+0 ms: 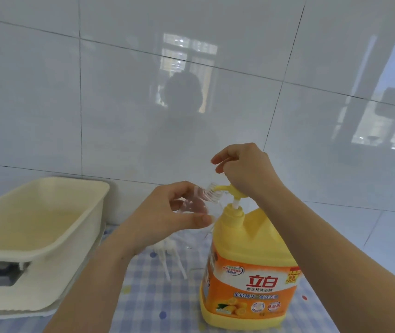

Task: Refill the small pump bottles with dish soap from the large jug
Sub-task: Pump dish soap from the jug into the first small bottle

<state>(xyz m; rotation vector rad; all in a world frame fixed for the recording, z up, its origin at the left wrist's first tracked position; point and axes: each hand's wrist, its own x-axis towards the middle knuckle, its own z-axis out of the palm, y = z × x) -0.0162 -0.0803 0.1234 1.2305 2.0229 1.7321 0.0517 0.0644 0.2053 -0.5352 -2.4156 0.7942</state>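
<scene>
Hands at work over a blue-and-white checked tablecloth [158,304] in the lower half of the frame, with a glossy white tiled wall [119,104] behind; the left hand [167,212], at lower centre, grips a small clear plastic bottle [196,200], thumb and fingers curled round its body, and tilts it so that its threaded neck meets the yellow pump spout [223,188] of a large yellow plastic jug with an orange label [249,272], which stands upright at lower right; the right hand [244,169] sits on top of the pump head, heel down on it, fingers curled above it; whether they pinch anything cannot be told.

Progress looks early; the clear bottle shows no coloured soap inside, so pumping seems only begun or about to begin. Two white pump tops with long dip tubes [165,251] lie loose on the cloth just below the left hand – a sign that more than one bottle waits, and that screwing the tops back on is not yet done. A cream plastic basin [83,186] fills the lower left.
</scene>
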